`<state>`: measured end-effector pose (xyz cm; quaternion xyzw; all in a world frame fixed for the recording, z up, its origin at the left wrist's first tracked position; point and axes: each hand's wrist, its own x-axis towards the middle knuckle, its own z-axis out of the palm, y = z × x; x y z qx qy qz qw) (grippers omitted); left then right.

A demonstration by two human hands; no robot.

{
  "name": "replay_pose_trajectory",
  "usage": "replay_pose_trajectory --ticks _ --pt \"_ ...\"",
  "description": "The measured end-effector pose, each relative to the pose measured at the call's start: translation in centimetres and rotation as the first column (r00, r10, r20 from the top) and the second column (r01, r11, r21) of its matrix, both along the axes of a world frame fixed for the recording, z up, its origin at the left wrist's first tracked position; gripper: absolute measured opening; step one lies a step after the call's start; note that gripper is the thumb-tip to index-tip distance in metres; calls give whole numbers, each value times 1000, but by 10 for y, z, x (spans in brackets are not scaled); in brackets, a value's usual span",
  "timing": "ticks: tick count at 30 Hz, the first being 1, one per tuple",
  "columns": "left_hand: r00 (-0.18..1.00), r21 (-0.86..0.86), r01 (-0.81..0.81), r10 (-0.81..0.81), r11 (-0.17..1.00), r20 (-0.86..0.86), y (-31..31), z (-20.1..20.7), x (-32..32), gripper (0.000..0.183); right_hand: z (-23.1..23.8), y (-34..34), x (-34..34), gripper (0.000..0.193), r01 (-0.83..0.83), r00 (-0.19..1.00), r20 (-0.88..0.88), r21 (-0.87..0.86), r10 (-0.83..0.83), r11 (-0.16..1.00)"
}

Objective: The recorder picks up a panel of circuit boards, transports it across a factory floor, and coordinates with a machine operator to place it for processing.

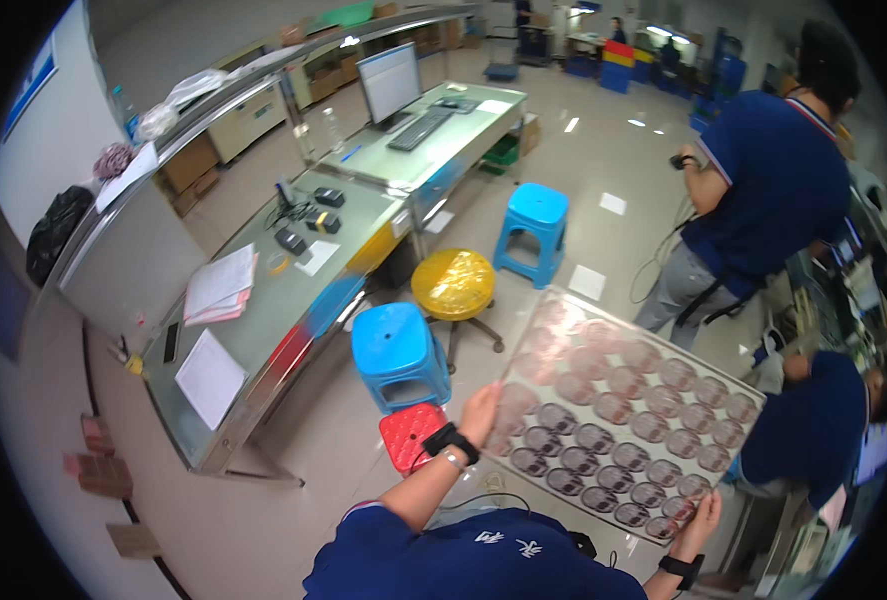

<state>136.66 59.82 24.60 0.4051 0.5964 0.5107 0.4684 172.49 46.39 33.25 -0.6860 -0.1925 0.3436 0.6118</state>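
A wide, clear plastic tray (555, 303) is held up in front of me, tilted. Its rows of round pockets carry many dark round parts (593, 438); glare washes out the upper left pockets. My left hand (480, 415) grips the tray's left edge, and my right hand (699, 524) grips its lower right corner. Both hands are closed on the rim, with the fingertips partly hidden under it. Black straps circle both wrists.
Left stands a workbench (263, 345) with papers and small black devices; a monitor (390, 82) is behind. Blue stools (388, 345), a yellow round stool (453, 284) and a red stool (409, 432) stand beside it. Two people in dark blue shirts (773, 170) are at right.
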Motion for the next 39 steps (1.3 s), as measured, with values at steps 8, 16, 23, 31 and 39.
replay_pose_trajectory --ticks 8,16,23,31,39 --pt "996 79 61 -65 995 55 84 -20 36 29 -60 114 68 19 -54 988 151 128 35 990" --pt "977 -63 -185 191 981 95 147 2 53 29 -29 255 92 27 -246 967 94 134 235 960" --pt "921 -63 -274 280 960 272 226 26 91 25 19 371 139 24 -439 898 87 160 430 884" --pt "884 -58 -389 391 919 257 329 40 120 26 15 500 166 24 -473 881 73 135 468 871" --pt "918 9 -270 255 963 304 512 49 144 25 36 634 184 24 -488 868 -6 186 497 853"
